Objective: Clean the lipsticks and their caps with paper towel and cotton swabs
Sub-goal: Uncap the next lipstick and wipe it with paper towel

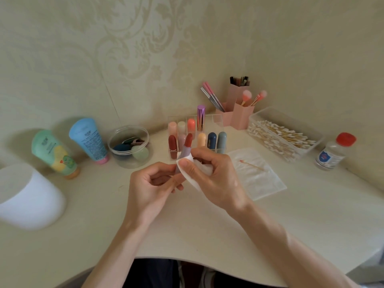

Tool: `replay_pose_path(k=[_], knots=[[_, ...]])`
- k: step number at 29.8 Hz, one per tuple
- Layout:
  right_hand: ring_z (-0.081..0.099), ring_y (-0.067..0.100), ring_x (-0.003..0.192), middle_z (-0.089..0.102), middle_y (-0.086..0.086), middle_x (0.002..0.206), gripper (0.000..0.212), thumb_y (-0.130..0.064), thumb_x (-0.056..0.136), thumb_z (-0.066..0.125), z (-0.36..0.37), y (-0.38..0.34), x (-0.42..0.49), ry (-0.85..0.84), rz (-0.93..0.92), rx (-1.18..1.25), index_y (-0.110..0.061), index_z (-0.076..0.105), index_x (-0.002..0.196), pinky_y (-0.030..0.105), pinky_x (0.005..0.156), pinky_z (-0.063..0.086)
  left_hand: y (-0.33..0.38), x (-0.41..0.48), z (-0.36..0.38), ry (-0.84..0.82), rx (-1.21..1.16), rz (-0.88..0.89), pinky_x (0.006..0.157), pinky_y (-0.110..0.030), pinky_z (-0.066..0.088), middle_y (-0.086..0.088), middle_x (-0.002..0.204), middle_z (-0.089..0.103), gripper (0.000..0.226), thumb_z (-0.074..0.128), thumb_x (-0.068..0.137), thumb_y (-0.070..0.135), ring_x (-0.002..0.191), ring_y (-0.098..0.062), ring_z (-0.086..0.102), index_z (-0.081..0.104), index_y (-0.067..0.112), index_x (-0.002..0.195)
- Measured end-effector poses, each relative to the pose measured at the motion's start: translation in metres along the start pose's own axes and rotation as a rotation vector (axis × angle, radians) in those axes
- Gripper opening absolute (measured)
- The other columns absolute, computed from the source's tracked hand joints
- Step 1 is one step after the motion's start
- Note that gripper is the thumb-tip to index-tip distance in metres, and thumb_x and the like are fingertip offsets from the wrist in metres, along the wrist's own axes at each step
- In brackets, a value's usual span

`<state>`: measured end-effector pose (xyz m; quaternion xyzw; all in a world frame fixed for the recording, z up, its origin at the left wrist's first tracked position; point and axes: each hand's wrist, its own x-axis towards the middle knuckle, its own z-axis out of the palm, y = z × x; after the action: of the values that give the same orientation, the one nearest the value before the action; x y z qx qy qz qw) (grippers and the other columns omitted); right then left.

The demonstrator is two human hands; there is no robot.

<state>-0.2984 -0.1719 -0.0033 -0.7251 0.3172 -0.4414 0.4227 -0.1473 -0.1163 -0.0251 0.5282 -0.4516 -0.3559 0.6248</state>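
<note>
Above the desk [187, 235], the left hand [151, 188] pinched an uncapped brick-red lipstick [185, 149]; the right hand [214, 177] pressed white paper towel [192, 177] against its lilac tube; labels were unreadable.

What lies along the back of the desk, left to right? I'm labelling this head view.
Green tube, blue tube, round clear tub of sponges, clear lipstick organiser, pink brush holders, cotton swab tray, red-capped clear bottle.

A green tube [55, 153] and a blue tube [89, 140] stand near the desk's [187, 229] left back edge. Beside them sits a clear round tub [129, 146] with sponges inside. Pink cups [239, 113] with brushes stand in the back corner. A white pot [29, 196] sits at the left edge.
</note>
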Motion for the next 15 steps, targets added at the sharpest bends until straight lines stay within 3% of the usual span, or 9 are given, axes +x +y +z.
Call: replay_pose_path(k=[2, 4, 8, 15], knots=[[0.059, 0.005, 0.073, 0.062, -0.017, 0.074, 0.034, -0.021, 0.100, 0.073, -0.002, 0.002, 0.000, -0.003, 0.002, 0.050, -0.041, 0.066, 0.073, 0.018, 0.073, 0.042, 0.000, 0.000, 0.000, -0.004, -0.006, -0.002, 0.057, -0.021, 0.052, -0.013, 0.067, 0.072, 0.020, 0.083, 0.073, 0.015, 0.055, -0.018, 0.066, 0.077, 0.001, 0.086], [0.065, 0.007, 0.080, 0.071, -0.009, 0.083, 0.019, -0.014, 0.098, 0.073, -0.004, 0.008, 0.000, 0.006, 0.010, 0.106, -0.022, 0.076, 0.080, 0.019, 0.078, 0.046, 0.000, 0.000, 0.000, -0.022, -0.011, -0.003, 0.057, -0.022, 0.052, -0.012, 0.067, 0.072, 0.018, 0.083, 0.074, 0.015, 0.054, -0.018, 0.063, 0.077, 0.002, 0.086], [0.070, 0.013, 0.089, 0.077, 0.000, 0.093, 0.010, -0.006, 0.096, 0.074, -0.007, 0.016, 0.000, 0.041, 0.050, 0.179, -0.004, 0.078, 0.087, 0.024, 0.086, 0.050, -0.003, -0.001, -0.002, -0.070, -0.022, -0.002, 0.057, -0.021, 0.049, -0.005, 0.066, 0.071, 0.017, 0.078, 0.078, 0.016, 0.051, -0.017, 0.056, 0.077, 0.002, 0.088], [0.065, 0.023, 0.065, 0.071, 0.014, 0.082, 0.011, 0.000, 0.099, 0.068, -0.008, 0.016, 0.000, 0.035, 0.047, 0.309, 0.007, 0.072, 0.091, 0.035, 0.065, 0.056, -0.003, -0.003, -0.004, -0.173, -0.059, -0.018, 0.056, -0.023, 0.047, -0.006, 0.081, 0.076, 0.015, 0.073, 0.082, 0.016, 0.049, -0.024, 0.051, 0.077, 0.004, 0.088]])
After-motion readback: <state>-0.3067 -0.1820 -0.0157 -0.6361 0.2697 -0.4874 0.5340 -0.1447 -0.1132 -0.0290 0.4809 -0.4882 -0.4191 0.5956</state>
